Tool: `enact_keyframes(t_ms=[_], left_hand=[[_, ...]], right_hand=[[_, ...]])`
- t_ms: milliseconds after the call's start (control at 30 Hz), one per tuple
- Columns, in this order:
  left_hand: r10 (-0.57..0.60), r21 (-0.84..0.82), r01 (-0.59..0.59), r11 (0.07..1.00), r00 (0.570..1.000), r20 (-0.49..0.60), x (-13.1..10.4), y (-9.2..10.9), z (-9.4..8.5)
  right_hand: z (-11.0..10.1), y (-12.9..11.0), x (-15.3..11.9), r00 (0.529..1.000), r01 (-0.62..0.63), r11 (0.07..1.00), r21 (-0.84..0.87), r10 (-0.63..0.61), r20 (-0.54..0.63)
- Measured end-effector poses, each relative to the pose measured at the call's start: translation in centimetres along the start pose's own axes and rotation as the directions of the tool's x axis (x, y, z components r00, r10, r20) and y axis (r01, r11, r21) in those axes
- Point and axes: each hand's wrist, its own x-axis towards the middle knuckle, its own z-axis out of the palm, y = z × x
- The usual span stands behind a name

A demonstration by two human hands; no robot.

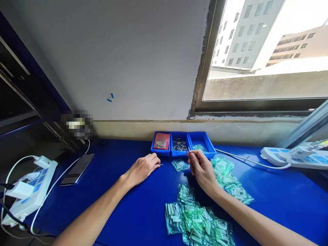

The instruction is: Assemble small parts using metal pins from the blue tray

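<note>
My left hand (143, 168) rests on the blue table (123, 201), fingers curled around a small metal pin whose tip pokes out at the fingertips. My right hand (201, 168) is raised slightly and pinches a thin stick-like tool (189, 149) pointing up toward the trays. Between the hands lies one small green circuit board (179, 165). Behind them stand three blue trays: the left one (161, 141) holds a red bag, the middle one (179, 145) holds several metal pins, the right one (202, 141) holds a green board.
Piles of green circuit boards lie near me (197, 222) and to the right (230, 179). A phone (77, 169) and a white power strip (28, 189) are at left. Another power strip (294, 155) with a cable is at right. A wall and window are behind.
</note>
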Motion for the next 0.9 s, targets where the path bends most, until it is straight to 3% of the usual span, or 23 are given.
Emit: enact_keyframes(t_ms=[267, 633, 900], left_hand=[[0.019, 0.076, -0.02, 0.997, 1.0, 0.024, 0.02, -0.16, -0.17], [-0.027, -0.046, 0.028, 0.999, 1.0, 0.013, 0.16, 0.18, -0.68], [-0.093, -0.204, 0.096, 0.974, 0.995, 0.023, 0.1, -0.26, 0.02]], right_hand=[[0.03, -0.13, -0.03, 1.0, 0.003, 1.0, 0.011, -0.004, 0.021], [0.07, 0.11, -0.04, 0.999, 0.007, 1.0, 0.006, -0.007, 0.034], [0.04, 0.27, 0.01, 0.999, 0.017, 1.0, 0.001, -0.017, 0.038]])
